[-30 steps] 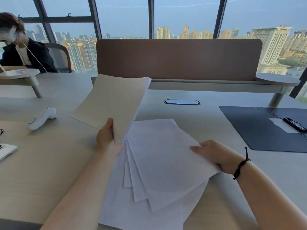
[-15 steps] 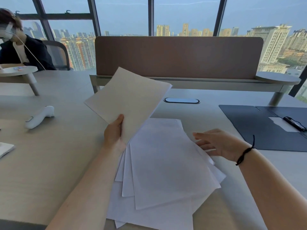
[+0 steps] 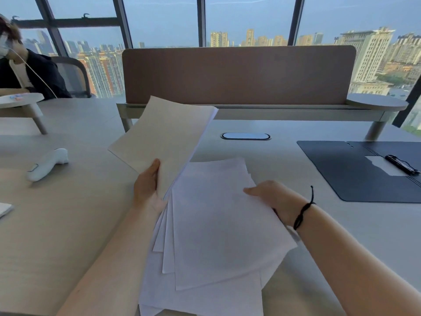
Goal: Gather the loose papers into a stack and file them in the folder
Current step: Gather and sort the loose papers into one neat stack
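My left hand (image 3: pixel 147 187) grips a small stack of sheets (image 3: pixel 164 135) by its near edge and holds it tilted up above the desk. Below it, several loose white papers (image 3: pixel 218 233) lie fanned out on the desk in front of me. My right hand (image 3: pixel 271 197) rests on the right edge of the top loose sheet, thumb on top, fingers seemingly under the edge. The dark folder (image 3: pixel 350 172) lies open at the right, apart from both hands, with a black clip (image 3: pixel 402 164) over a white slip.
A white handheld device (image 3: pixel 46 164) lies at the left of the desk. A brown divider panel (image 3: pixel 237 75) on a raised shelf stands across the back. A grommet (image 3: pixel 246 136) sits mid-desk. A person sits at far left by a small stand (image 3: pixel 20 101).
The held stack moved right and tilted more upright. My right hand lifted off the fanned papers, then came back to grip the top sheet's right edge. The loose papers shifted slightly.
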`<control>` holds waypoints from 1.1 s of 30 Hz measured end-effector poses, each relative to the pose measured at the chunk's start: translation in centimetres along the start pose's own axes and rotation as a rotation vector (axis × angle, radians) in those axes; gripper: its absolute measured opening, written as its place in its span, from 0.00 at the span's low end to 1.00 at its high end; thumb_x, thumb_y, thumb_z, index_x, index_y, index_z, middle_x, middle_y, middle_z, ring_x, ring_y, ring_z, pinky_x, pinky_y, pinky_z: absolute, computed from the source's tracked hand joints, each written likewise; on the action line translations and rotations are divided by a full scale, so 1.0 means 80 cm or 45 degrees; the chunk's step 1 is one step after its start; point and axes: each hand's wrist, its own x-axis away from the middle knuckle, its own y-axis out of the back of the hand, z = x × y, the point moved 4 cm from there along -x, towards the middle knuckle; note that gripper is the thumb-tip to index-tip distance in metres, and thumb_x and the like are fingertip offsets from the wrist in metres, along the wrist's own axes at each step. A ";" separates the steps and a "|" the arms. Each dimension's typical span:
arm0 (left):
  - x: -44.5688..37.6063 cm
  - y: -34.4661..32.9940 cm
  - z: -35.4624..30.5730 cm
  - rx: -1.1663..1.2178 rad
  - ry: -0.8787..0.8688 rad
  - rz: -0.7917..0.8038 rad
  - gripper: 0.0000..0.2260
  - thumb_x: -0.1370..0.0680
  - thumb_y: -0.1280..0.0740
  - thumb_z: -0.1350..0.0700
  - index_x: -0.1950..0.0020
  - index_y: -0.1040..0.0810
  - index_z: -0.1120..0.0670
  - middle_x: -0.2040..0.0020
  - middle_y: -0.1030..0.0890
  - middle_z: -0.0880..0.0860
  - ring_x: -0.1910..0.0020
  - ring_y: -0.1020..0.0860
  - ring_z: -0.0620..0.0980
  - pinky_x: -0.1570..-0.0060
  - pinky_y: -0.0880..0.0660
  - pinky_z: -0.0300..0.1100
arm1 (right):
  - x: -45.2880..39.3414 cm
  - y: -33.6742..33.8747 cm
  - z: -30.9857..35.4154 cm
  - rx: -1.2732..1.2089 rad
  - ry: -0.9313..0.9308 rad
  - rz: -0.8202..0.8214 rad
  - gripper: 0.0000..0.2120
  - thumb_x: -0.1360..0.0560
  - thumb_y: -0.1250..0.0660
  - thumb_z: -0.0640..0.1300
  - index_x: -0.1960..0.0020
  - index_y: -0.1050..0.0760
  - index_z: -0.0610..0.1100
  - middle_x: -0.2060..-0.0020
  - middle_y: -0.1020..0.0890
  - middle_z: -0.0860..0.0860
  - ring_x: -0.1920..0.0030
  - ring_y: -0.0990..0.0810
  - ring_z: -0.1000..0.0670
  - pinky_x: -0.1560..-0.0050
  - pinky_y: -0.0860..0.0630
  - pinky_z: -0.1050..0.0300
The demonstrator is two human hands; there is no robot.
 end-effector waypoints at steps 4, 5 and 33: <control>0.008 -0.009 0.000 -0.047 0.006 0.052 0.09 0.17 0.39 0.54 0.48 0.20 0.56 0.68 0.15 0.48 0.73 0.18 0.45 0.74 0.24 0.34 | 0.003 -0.026 -0.008 0.047 0.061 0.142 0.07 0.20 0.34 0.36 0.46 0.19 0.37 0.58 0.12 0.42 0.65 0.13 0.45 0.65 0.16 0.53; 0.007 -0.009 0.001 -0.057 0.011 0.057 0.09 0.17 0.38 0.54 0.47 0.19 0.56 0.66 0.15 0.49 0.72 0.17 0.45 0.73 0.24 0.34 | 0.005 -0.026 -0.005 0.087 0.104 0.161 0.08 0.21 0.34 0.35 0.45 0.19 0.38 0.55 0.12 0.42 0.62 0.13 0.44 0.62 0.15 0.53; 0.057 -0.067 -0.001 -1.166 -0.501 0.151 0.09 0.29 0.23 0.50 0.52 0.17 0.43 0.21 0.36 0.52 0.27 0.32 0.45 0.34 0.29 0.47 | 0.051 0.029 0.032 -0.178 0.630 -0.281 0.14 0.16 0.41 0.50 0.45 0.18 0.48 0.51 0.12 0.51 0.51 0.13 0.51 0.47 0.18 0.54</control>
